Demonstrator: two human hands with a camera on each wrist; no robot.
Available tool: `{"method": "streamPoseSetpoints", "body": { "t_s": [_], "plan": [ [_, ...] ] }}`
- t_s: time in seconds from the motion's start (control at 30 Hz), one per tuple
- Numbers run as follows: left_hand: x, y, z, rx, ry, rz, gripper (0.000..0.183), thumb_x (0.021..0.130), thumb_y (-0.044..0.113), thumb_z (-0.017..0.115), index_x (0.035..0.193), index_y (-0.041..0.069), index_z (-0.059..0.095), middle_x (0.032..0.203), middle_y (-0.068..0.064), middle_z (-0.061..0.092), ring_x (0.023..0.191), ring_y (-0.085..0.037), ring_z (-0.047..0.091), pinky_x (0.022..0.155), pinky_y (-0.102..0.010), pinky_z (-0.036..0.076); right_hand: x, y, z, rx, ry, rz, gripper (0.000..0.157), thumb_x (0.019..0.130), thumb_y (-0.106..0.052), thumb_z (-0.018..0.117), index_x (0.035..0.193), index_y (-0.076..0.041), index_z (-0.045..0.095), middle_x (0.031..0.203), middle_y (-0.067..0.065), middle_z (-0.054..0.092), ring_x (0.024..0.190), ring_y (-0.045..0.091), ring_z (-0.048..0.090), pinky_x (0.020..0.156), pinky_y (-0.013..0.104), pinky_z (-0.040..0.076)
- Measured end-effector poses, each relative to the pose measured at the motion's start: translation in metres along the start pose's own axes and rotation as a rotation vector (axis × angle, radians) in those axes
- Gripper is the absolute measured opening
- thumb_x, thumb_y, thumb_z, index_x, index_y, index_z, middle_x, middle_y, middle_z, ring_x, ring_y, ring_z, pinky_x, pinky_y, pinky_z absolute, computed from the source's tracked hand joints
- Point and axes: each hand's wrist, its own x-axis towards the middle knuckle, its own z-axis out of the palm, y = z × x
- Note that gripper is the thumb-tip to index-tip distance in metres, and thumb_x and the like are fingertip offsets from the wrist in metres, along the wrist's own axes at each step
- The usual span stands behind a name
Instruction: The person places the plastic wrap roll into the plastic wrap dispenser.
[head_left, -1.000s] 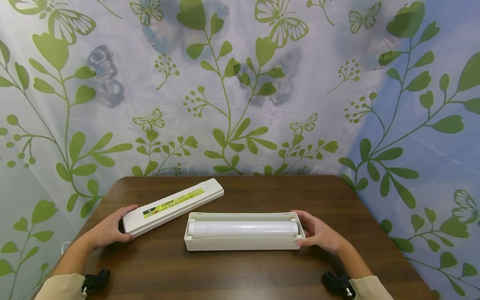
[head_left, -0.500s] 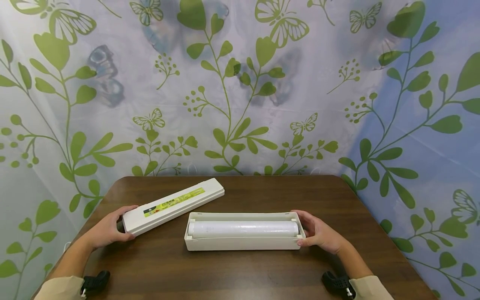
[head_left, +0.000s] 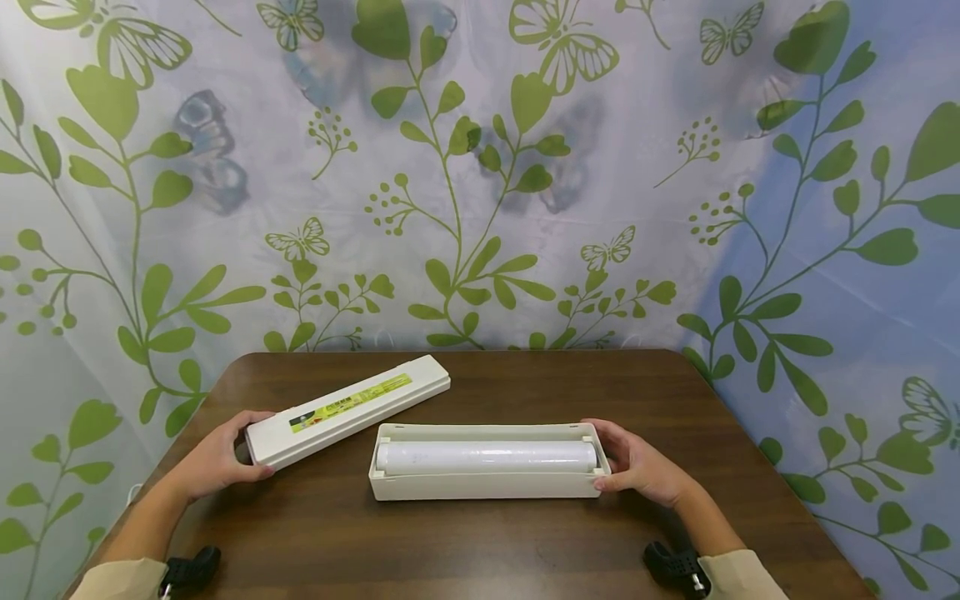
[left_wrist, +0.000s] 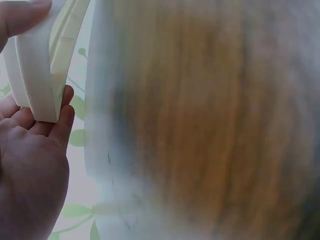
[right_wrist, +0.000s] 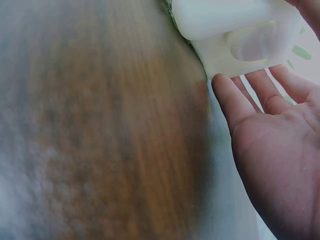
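Note:
A long white lid (head_left: 405,387) with a yellow-green label lies slantwise at the left in the head view. My left hand (head_left: 213,462) grips its near left end between thumb and fingers. To its right stands an open white cling film box (head_left: 483,488), its long side facing me. A white roll of film (head_left: 487,457) lies inside. My right hand (head_left: 639,468) holds the box's right end, thumb at the front corner and fingers behind. In the left wrist view, the lid's end (left_wrist: 37,75) sits against the fingers. The right wrist view shows fingertips touching the box's end (right_wrist: 216,56).
Both things are on a brown wooden table (head_left: 480,542) with rounded far corners. Directly behind it hangs a curtain (head_left: 480,208) printed with green leaves and butterflies. Black straps (head_left: 191,567) are on both wrists.
The lid and the left hand have shifted very slightly to the right. The box and the right hand look the same.

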Motion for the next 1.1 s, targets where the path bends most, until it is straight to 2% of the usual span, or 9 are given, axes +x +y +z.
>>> {"method": "streamPoseSetpoints", "body": {
  "t_s": [0.2, 0.47, 0.77, 1.1],
  "plan": [
    [0.004, -0.002, 0.002, -0.014, 0.016, 0.013, 0.074, 0.074, 0.02, 0.092, 0.136, 0.002, 0.055, 0.138, -0.018, 0.061, 0.102, 0.007, 0.051, 0.083, -0.008, 0.04, 0.002, 0.002, 0.0, 0.001, 0.004, -0.003, 0.087, 0.084, 0.002, 0.078, 0.155, 0.003, 0.028, 0.15, 0.035, 0.035, 0.124, 0.013, 0.055, 0.093, 0.036, 0.059],
    [0.01, -0.001, 0.002, 0.0, 0.062, 0.004, 0.074, 0.073, 0.022, 0.093, 0.136, 0.004, 0.058, 0.127, -0.012, 0.065, 0.097, 0.002, 0.053, 0.081, -0.009, 0.042, 0.006, 0.005, -0.001, -0.001, 0.007, -0.01, 0.087, 0.084, 0.002, 0.078, 0.155, 0.002, 0.028, 0.151, 0.035, 0.034, 0.125, 0.013, 0.056, 0.095, 0.035, 0.058],
    [0.011, 0.0, 0.008, -0.067, 0.095, 0.018, 0.073, 0.074, 0.017, 0.092, 0.138, 0.007, 0.059, 0.126, -0.013, 0.064, 0.095, 0.002, 0.055, 0.079, -0.012, 0.044, 0.008, 0.005, -0.001, -0.002, 0.005, -0.012, 0.086, 0.084, 0.002, 0.078, 0.155, 0.002, 0.028, 0.151, 0.036, 0.034, 0.125, 0.013, 0.055, 0.095, 0.035, 0.058],
    [0.01, 0.004, 0.01, -0.144, 0.087, 0.02, 0.069, 0.076, 0.012, 0.09, 0.138, 0.004, 0.059, 0.127, -0.016, 0.064, 0.098, 0.002, 0.059, 0.082, -0.007, 0.045, 0.007, 0.006, -0.001, -0.001, 0.005, -0.018, 0.087, 0.085, 0.002, 0.077, 0.155, 0.003, 0.027, 0.151, 0.036, 0.033, 0.125, 0.013, 0.056, 0.095, 0.036, 0.059]
  ]
}}
